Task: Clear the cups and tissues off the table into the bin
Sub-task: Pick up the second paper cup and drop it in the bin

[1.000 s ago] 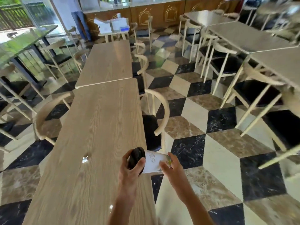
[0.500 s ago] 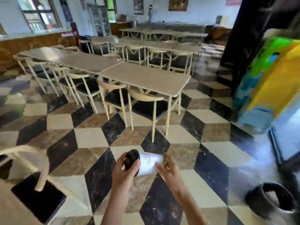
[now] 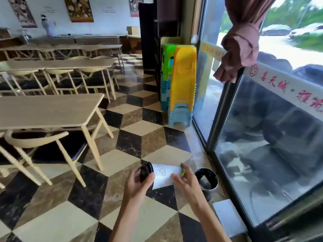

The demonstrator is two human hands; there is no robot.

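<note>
A white paper cup (image 3: 165,176) with a black lid lies on its side between both hands, above the floor. My left hand (image 3: 138,185) grips the lid end. My right hand (image 3: 186,183) holds the base end, where something green shows under the fingers. The bin (image 3: 208,179), a small round black container with a dark liner, stands on the floor just to the right of my right hand, close to the glass door. No tissues are visible.
A glass sliding door (image 3: 262,137) runs along the right. A stack of yellow, green and blue plastic stools (image 3: 181,84) stands by the door frame. Wooden tables (image 3: 49,109) with chairs fill the left. A white mat (image 3: 227,217) lies by the door.
The view has swung right from the table across the room to the door. The bin has come close beside my right hand. Both hands keep the same hold on the cup.
</note>
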